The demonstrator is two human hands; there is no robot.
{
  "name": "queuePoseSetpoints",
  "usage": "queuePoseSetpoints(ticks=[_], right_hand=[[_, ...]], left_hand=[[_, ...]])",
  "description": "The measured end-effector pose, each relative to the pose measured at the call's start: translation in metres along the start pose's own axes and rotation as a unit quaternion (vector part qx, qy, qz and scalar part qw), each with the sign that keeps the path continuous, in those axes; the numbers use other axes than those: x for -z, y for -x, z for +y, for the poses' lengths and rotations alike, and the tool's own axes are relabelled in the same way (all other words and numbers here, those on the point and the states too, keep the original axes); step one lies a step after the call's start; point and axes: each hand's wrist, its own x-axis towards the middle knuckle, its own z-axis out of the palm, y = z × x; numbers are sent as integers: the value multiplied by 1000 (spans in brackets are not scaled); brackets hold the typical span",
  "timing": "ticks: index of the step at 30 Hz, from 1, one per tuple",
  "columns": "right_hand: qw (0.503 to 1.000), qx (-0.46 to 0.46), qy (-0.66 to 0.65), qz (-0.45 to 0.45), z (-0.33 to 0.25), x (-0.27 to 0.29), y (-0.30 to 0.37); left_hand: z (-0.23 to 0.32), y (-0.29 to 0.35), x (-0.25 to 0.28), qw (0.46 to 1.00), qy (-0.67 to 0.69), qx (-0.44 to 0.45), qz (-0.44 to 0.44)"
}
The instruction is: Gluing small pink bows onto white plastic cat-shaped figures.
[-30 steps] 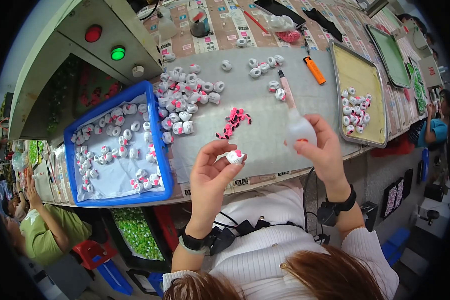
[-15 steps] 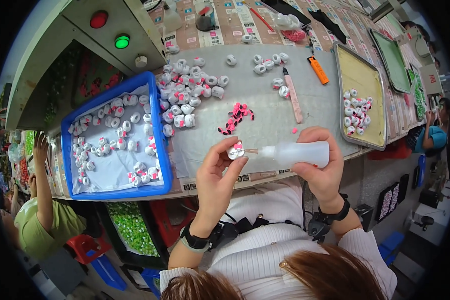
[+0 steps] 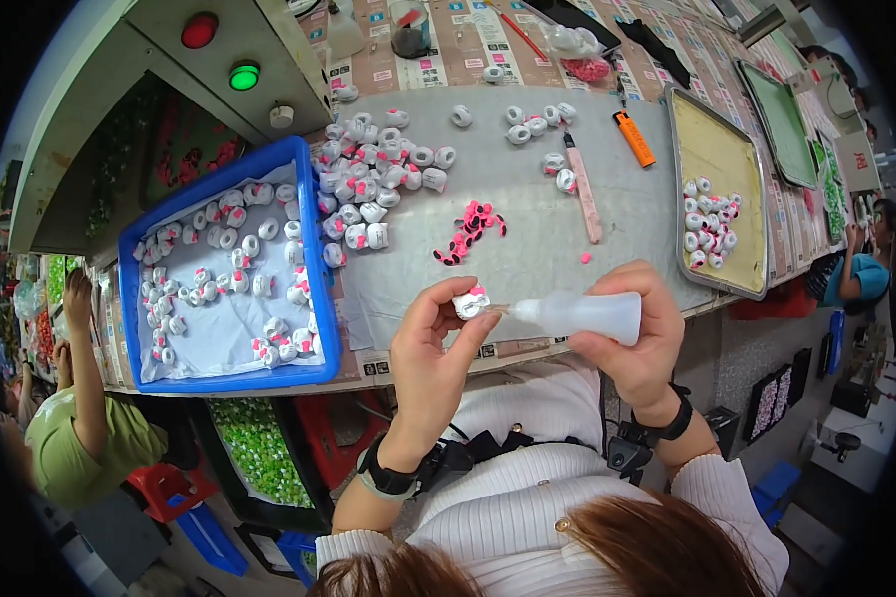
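My left hand (image 3: 432,350) pinches a small white bead-like figure with pink marks (image 3: 472,301) between thumb and fingertips. In my right hand (image 3: 643,338) lies a white squeeze bottle (image 3: 592,316), tipped sideways, its thin nozzle pointing left. The nozzle's tip meets the small figure or sits right beside it; I cannot tell whether they touch. Just beyond my left hand, small pink and black pieces (image 3: 473,231) lie in a loose cluster on the grey sheet (image 3: 408,289). One pink bit (image 3: 586,258) lies apart, beyond the bottle.
At left stands a blue tray (image 3: 334,298) holding many white figures, beside a heap of more (image 3: 363,179). A pink-handled tool (image 3: 583,189), an orange lighter-like object (image 3: 634,139) and a metal tray (image 3: 762,214) are at right. A metal box with lights (image 3: 239,30) rises at far left.
The bottle has shifted slightly down and left and now slants, its base lower than before. My right hand tilted with it. My left hand keeps its pinch almost in place.
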Motion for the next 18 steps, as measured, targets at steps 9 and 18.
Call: queuePoseSetpoints(ticks=[9,18], right_hand=[[999,21,35,-29,-2,3,-2],[1000,11,19,9,0,6,-2]], left_hand=[[-7,0,4,996,-77,-41,7],[2,0,1,1000,23,7,-1]])
